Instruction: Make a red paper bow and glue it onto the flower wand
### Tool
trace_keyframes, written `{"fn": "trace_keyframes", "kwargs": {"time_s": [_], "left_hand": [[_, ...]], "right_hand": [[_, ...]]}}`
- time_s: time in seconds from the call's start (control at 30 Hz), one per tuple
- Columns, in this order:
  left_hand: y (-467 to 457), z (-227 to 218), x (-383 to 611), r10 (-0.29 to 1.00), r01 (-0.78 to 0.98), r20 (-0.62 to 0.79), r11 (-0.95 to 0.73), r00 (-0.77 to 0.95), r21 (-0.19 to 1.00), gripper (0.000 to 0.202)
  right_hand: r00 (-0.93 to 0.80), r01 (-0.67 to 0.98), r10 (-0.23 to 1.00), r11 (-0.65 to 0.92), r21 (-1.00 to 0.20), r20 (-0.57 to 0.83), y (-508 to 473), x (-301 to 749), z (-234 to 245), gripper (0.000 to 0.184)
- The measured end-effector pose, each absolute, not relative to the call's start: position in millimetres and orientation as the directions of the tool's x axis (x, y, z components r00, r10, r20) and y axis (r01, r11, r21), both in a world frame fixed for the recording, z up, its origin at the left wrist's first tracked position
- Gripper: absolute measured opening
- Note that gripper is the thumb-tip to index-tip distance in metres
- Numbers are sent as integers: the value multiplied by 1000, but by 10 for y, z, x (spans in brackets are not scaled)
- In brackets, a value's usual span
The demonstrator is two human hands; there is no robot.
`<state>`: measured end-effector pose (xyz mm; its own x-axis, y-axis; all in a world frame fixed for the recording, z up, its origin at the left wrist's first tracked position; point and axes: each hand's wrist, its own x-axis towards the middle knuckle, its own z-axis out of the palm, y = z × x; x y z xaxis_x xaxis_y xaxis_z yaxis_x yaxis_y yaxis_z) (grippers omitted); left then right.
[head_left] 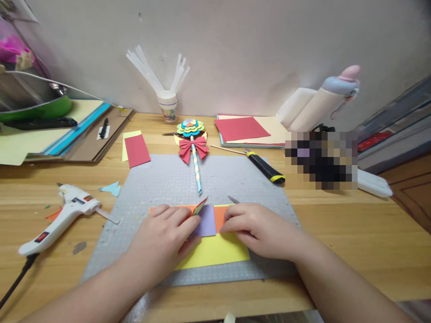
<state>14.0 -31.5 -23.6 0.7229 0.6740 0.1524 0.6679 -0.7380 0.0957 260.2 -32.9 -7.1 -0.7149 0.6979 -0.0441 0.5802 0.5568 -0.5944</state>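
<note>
Table: pale wood [353,233], runs wall to wall across the view, cluttered on both ends.
Mat: grey cutting mat [161,179] at centre, gridded, scuffed w/ glue spots.
Papers: yellow sheet [218,253] flat on the mat's near edge; orange strip [220,215] just behind it, purple piece [207,223] lying over both, right between the hands.
Flap: small red-and-yellow flap [200,206] sticks up at the purple piece's top-left corner.
Left hand: left hand [164,237] palm down on the orange strip and yellow sheet, fingers loosely bent and pressing flat, tips touching the purple piece, gripping nothing.
Right hand: right hand [256,229] knuckles up, fingers curled, tips down on the orange strip (thumb hidden, so can't tell if it pinches).
Behind right hand: a grey metal tip [233,199] pokes out; rest hidden.
Mat, far edge: paper flower [191,134] w/ red bow on a striped stick, lying flat.
Left of mat: glue gun [63,213] on its side, cord trailing off; blue scrap [111,188] near it; red card [136,150] on a yellow slip.
Right of mat: knife [266,168], black and yellow; red sheet [240,128] on a pad behind.
Back: cup [167,105] of glue sticks vs. a plain grey-white wall [252,45].
Far left: stacked boards [84,130] and a green-rimmed bowl [30,101].
</note>
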Motion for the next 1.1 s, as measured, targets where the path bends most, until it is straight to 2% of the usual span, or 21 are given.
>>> {"fn": "trace_keyframes", "kwargs": {"time_s": [0.13,0.23,0.37,0.47,0.53,0.6,0.67,0.7,0.77,0.8,0.87,0.93,1.03,1.1], "left_hand": [[-292,-218,114,680,659,179,-734,711,168,20],[-243,-201,99,733,683,161,-676,661,276,20],[-163,-181,73,842,744,62,-506,536,436,20],[-106,-169,39,877,734,-53,-365,477,572,25],[-80,-170,20,877,698,-108,-292,469,654,28],[-67,-176,10,875,669,-131,-251,466,700,29],[-65,-178,9,871,659,-126,-258,475,706,29],[-67,-175,10,867,659,-111,-279,485,698,29],[-72,-167,14,856,658,-68,-341,512,671,29],[-75,-162,15,850,656,-48,-367,525,659,29],[-79,-157,15,847,656,-23,-394,531,643,29],[-85,-155,12,852,675,-9,-409,524,614,25],[-105,-152,14,836,697,24,-473,548,538,20],[-130,-145,24,805,689,46,-535,592,489,19]], "right_hand": [[-714,588,698,554,-589,-58,-334,2610,-77,37],[-714,595,696,551,-586,-70,-337,2606,-78,38],[-717,600,693,559,-572,-74,-331,2598,-72,38],[-708,601,703,548,-582,-71,-334,2591,-79,37],[-658,597,751,483,-640,-47,-350,2562,-101,36],[-534,523,845,295,-800,-37,-376,2500,-142,31],[-415,274,899,-23,-961,-140,-403,2413,-196,27],[-413,115,883,-192,-975,-223,-414,2368,-225,29],[-448,-116,830,-423,-899,-333,-424,2292,-283,38],[-461,-178,810,-486,-856,-363,-422,2266,-309,42],[-440,-224,800,-537,-813,-407,-409,2238,-351,41],[-405,-202,806,-539,-818,-431,-390,2231,-374,38],[-377,-169,817,-523,-835,-436,-370,2230,-361,33],[-398,-221,816,-528,-820,-419,-366,2235,-327,30]]}}
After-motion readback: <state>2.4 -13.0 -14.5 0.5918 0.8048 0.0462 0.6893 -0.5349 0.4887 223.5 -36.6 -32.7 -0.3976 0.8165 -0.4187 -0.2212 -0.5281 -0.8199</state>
